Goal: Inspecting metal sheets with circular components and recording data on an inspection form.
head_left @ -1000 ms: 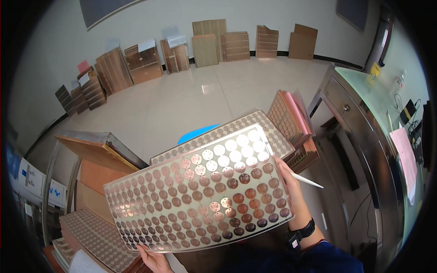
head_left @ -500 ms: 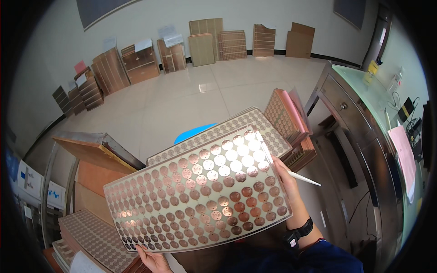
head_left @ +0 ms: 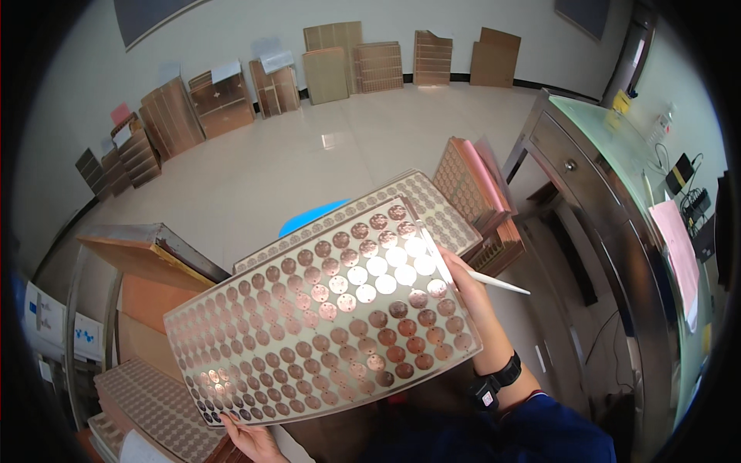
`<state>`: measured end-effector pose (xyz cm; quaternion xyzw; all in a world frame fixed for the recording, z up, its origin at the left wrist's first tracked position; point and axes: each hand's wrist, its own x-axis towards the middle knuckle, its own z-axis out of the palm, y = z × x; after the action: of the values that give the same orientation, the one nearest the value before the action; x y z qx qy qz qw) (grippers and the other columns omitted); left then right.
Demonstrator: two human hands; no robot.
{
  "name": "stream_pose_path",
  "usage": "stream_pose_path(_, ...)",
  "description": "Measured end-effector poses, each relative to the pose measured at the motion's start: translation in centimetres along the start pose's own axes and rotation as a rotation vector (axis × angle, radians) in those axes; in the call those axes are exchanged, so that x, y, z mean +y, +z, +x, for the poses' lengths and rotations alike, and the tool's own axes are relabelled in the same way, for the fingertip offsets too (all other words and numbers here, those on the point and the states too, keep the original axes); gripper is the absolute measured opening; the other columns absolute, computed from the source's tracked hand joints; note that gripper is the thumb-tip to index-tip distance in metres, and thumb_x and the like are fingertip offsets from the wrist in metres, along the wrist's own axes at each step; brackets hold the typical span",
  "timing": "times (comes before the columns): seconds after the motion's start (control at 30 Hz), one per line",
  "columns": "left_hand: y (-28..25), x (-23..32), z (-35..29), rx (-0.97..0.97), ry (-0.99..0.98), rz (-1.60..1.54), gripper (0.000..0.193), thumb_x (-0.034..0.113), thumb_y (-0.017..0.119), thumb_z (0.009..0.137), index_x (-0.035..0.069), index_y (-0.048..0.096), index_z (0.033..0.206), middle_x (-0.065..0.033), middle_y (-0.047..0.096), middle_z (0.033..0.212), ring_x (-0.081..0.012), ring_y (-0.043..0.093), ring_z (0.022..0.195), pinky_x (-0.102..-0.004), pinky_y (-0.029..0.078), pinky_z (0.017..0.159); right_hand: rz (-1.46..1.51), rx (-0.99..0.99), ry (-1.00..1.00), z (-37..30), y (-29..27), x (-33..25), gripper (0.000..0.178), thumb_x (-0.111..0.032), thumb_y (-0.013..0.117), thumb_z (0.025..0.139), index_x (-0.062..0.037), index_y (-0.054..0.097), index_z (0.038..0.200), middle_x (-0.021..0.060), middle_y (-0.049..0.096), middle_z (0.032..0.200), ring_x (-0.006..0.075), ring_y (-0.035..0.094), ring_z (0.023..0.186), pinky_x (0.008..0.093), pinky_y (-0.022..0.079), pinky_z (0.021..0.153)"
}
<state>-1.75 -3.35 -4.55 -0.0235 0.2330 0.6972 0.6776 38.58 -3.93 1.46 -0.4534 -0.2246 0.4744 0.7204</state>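
A circuit board panel [head_left: 312, 328] with rows of shiny round copper discs is tilted up in front of me. My left hand [head_left: 253, 441] grips its lower left corner, the fingers partly hidden by the panel's edge. At the right edge my right hand [head_left: 463, 287] is closed on the panel. A white pen-like stick [head_left: 500, 284] also juts out from that hand to the right, pointed end outward. Just behind the held panel lies a stack of similar panels [head_left: 436, 208], partly covered by it. Another such stack [head_left: 158, 405] lies at the lower left, near my left hand.
Panels with pink sheets [head_left: 475, 177] stand beyond the right hand. A metal desk [head_left: 567, 154] with a glass top runs along the right. A wooden board structure [head_left: 150, 251] stands at left, a blue object [head_left: 312, 217] behind the stack. Several board bundles [head_left: 224, 100] lean against the far wall.
The view has shifted slightly, so the whole scene sits further left and higher. The panel's tilt differs a little, moving the bright glare across its discs. Both hands keep their hold.
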Motion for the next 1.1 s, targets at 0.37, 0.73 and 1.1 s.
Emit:
stream_pose_path(0.37,0.2,-0.4,0.0,-0.134,-0.188,-0.223,0.021,0.009,0.05,0.091,0.0,0.055,0.109,-0.0103,0.058,0.102,-0.0199,0.057,0.088,-0.0336,0.05,0.076,-0.066,0.028,-0.02,1.5,-2.6,1.7,0.043,-0.021,0.047,0.096,0.0044,0.044,0.13,0.0118,0.053,0.125,0.0159,0.052,0.113,0.027,0.04,0.096)
stream_pose_path(0.73,-3.3,1.0,2.3,-0.038,-0.066,-0.145,0.042,0.023,0.052,0.094,0.002,0.043,0.13,-0.0148,0.049,0.13,-0.0231,0.051,0.116,-0.0411,0.047,0.095,0.0,0.02,-0.011,0.8,-1.6,0.8,0.043,-0.021,0.046,0.095,0.0043,0.044,0.129,0.013,0.053,0.125,0.0171,0.053,0.112,0.0275,0.041,0.095)
stream_pose_path(1.1,-1.3,0.2,0.9,-0.166,0.027,0.028,0.044,0.025,0.048,0.095,0.003,0.04,0.133,-0.0131,0.045,0.136,-0.027,0.04,0.126,-0.0466,0.03,0.107,-0.187,0.059,-0.04,1.2,-3.4,1.0,0.031,-0.016,0.048,0.095,0.0021,0.055,0.119,0.0102,0.061,0.111,0.0143,0.058,0.1,0.0259,0.046,0.087)
